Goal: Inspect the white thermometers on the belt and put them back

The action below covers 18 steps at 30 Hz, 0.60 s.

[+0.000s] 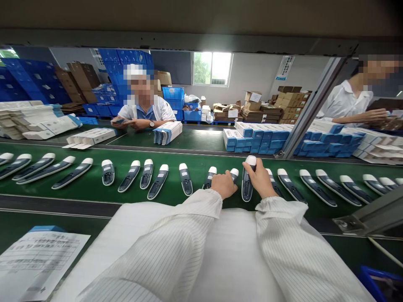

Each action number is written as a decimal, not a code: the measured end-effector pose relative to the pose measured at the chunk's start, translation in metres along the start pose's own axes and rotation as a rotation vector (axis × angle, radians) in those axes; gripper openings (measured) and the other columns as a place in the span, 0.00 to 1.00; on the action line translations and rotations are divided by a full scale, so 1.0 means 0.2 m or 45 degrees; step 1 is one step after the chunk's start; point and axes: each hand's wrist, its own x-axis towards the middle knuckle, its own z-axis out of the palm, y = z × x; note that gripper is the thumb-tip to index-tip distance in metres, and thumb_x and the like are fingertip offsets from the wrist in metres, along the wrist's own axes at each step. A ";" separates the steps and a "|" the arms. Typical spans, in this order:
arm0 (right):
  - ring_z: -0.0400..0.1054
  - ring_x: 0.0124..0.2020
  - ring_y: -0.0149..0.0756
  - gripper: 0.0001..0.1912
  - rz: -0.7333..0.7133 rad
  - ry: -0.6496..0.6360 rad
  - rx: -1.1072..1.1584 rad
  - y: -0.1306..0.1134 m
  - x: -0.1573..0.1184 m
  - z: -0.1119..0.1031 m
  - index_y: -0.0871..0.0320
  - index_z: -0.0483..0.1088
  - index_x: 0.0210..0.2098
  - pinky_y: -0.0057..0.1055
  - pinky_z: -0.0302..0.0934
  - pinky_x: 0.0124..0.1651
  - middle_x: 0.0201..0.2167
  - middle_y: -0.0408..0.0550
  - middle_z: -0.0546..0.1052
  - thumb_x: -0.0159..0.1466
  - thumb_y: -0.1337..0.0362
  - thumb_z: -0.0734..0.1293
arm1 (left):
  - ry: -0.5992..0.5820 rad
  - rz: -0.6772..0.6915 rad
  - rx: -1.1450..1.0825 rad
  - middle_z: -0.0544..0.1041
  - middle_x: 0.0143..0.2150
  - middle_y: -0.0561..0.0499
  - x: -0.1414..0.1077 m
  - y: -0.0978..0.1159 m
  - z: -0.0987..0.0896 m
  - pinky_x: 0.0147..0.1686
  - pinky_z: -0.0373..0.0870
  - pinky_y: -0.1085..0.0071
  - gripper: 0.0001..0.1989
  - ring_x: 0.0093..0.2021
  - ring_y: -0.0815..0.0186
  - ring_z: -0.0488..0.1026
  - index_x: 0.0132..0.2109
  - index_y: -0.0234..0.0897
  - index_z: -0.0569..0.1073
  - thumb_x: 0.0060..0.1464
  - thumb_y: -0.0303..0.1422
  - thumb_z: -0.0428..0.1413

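My right hand [260, 178] is closed around a dark grey device with a white cap [247, 188], held upright over the green belt [170, 167]. Just to its left, my left hand [224, 184] is over the belt, fingers curled toward a similar device [234, 174] that it partly covers. Whether those fingers grip it is hidden. Another device [210, 176] lies beside my left hand, on its left side. Several more such devices lie along the belt on both sides.
White foam [233, 251] lies under my forearms. A metal post [315, 105] slants at the right. Beyond the belt are stacked white-and-blue boxes [258, 136] and two people. Printed paper [40, 260] lies lower left; a blue bin [378, 281] is lower right.
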 end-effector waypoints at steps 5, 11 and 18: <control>0.70 0.40 0.46 0.23 0.118 -0.232 -0.292 0.15 0.05 0.08 0.60 0.66 0.47 0.34 0.59 0.39 0.36 0.57 0.75 0.65 0.50 0.53 | 0.260 -0.070 -0.207 0.77 0.38 0.40 -0.04 0.00 -0.01 0.43 0.62 0.59 0.20 0.42 0.51 0.73 0.50 0.31 0.64 0.57 0.42 0.46; 0.62 0.53 0.52 0.21 0.179 -0.124 -0.335 0.13 0.04 0.06 0.61 0.70 0.46 0.42 0.59 0.47 0.48 0.63 0.69 0.64 0.54 0.55 | 0.392 0.004 -0.344 0.76 0.41 0.43 -0.12 0.00 -0.04 0.44 0.58 0.60 0.24 0.45 0.53 0.71 0.56 0.34 0.59 0.57 0.42 0.50; 0.69 0.43 0.41 0.26 0.052 -0.469 0.896 -0.06 -0.03 0.01 0.55 0.65 0.50 0.34 0.63 0.39 0.42 0.49 0.75 0.57 0.48 0.63 | 0.285 0.262 -0.489 0.71 0.50 0.45 -0.18 -0.04 -0.05 0.45 0.60 0.61 0.29 0.50 0.54 0.66 0.58 0.39 0.58 0.53 0.45 0.54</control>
